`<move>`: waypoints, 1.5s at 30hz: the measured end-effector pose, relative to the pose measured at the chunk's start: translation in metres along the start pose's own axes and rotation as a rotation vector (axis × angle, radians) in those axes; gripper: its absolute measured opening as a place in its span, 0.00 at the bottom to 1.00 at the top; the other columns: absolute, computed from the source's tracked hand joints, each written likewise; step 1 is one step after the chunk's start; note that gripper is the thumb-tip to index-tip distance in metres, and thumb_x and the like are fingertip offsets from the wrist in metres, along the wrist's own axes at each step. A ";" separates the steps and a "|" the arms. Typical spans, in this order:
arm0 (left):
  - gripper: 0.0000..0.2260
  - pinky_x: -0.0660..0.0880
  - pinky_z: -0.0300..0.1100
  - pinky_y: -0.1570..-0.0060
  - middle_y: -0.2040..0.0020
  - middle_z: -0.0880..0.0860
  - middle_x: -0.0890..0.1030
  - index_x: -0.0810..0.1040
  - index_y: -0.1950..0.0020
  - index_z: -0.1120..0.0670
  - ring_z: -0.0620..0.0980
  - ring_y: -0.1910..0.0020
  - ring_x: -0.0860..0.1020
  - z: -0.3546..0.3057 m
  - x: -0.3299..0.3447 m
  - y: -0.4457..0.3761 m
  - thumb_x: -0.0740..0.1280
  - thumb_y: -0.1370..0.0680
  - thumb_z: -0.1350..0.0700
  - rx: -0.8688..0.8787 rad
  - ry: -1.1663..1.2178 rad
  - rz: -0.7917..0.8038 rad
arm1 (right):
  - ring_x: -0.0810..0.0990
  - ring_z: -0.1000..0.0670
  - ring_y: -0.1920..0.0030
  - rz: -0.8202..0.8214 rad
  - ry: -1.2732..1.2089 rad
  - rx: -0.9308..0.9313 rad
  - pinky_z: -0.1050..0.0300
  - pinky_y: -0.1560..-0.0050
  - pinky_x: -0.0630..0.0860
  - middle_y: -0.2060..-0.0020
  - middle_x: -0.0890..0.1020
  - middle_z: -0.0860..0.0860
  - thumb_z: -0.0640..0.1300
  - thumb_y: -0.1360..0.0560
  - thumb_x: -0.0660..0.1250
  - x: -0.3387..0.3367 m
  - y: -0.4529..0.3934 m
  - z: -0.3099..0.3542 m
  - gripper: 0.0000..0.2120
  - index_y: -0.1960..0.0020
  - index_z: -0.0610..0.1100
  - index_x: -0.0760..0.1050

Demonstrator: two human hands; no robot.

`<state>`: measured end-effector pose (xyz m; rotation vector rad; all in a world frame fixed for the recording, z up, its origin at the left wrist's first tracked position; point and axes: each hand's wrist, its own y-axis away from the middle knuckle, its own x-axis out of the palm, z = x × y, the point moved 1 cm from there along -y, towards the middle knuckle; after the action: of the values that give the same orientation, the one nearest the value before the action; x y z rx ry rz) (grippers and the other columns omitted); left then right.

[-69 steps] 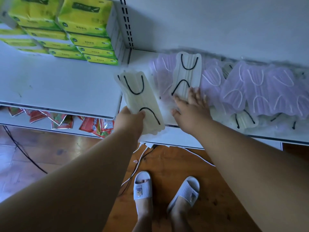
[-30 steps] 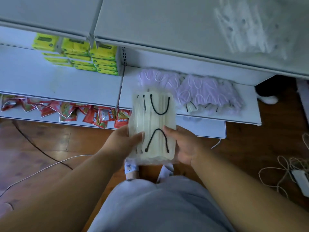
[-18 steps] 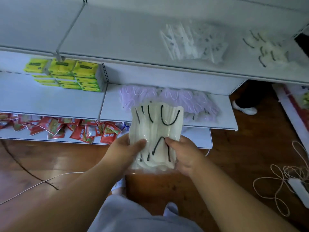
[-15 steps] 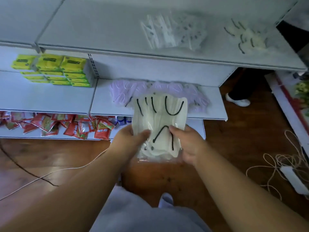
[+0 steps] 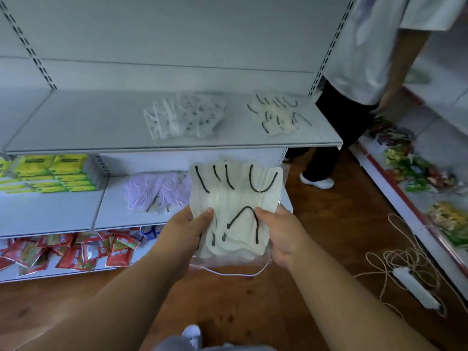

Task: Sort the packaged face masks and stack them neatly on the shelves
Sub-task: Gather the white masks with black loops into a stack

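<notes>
I hold a fanned stack of packaged cream masks with black ear loops [image 5: 236, 198] in front of me, below the upper shelf [image 5: 177, 145]. My left hand [image 5: 186, 230] grips its lower left edge, thumb on top. My right hand [image 5: 281, 233] grips the lower right edge the same way. On the upper shelf lie a pile of cream black-loop masks [image 5: 277, 115] at the right and a pile of clear-packed patterned masks [image 5: 184, 117] in the middle. Purple masks [image 5: 157, 191] lie heaped on the lower shelf [image 5: 114, 221], partly hidden by the held stack.
Yellow-green tissue packs [image 5: 48, 173] are stacked on the lower shelf's left. Red snack packets [image 5: 71, 252] fill the bottom shelf. Another person [image 5: 354, 72] stands at the right end of the shelves. A power strip with tangled cord [image 5: 415, 287] lies on the wooden floor.
I took a cream pack from the lower shelf, joined it to the stack in both hands, and straightened up. The view has risen to the upper shelf; another person came into view.
</notes>
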<state>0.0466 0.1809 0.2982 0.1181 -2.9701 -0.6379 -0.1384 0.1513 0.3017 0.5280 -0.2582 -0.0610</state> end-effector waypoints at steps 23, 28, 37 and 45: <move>0.14 0.79 0.43 0.54 0.52 0.46 0.84 0.74 0.39 0.48 0.47 0.55 0.82 -0.127 0.136 -0.214 0.72 0.22 0.54 0.201 -0.246 -0.093 | 0.85 0.43 0.54 -0.212 0.343 -0.308 0.37 0.47 0.81 0.59 0.86 0.47 0.43 0.24 0.71 -0.078 -0.203 0.182 0.03 0.55 0.44 0.82; 0.22 0.78 0.42 0.61 0.59 0.48 0.84 0.69 0.34 0.45 0.48 0.62 0.81 -0.156 0.180 -0.277 0.74 0.25 0.54 0.218 -0.332 -0.192 | 0.84 0.46 0.55 -0.184 0.576 -0.402 0.40 0.48 0.81 0.57 0.85 0.48 0.46 0.24 0.70 -0.101 -0.275 0.247 0.01 0.54 0.50 0.80; 0.34 0.73 0.50 0.41 0.34 0.55 0.74 0.61 0.23 0.50 0.59 0.36 0.75 -0.159 0.205 -0.327 0.72 0.25 0.51 0.159 -0.976 -0.337 | 0.72 0.50 0.63 -0.185 1.263 -0.653 0.58 0.69 0.60 0.62 0.73 0.50 0.50 0.26 0.72 -0.099 -0.346 0.265 0.15 0.59 0.45 0.68; 0.25 0.69 0.48 0.36 0.32 0.52 0.71 0.69 0.27 0.50 0.55 0.33 0.70 -0.156 0.207 -0.302 0.70 0.23 0.52 0.390 -1.048 -0.462 | 0.77 0.39 0.53 -0.166 1.435 -1.068 0.50 0.57 0.73 0.51 0.76 0.41 0.45 0.29 0.76 -0.094 -0.332 0.260 0.19 0.45 0.38 0.72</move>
<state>-0.1245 -0.1767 0.3316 0.7183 -4.1055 -0.1141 -0.2939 -0.2510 0.3289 -0.5479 1.1844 0.0336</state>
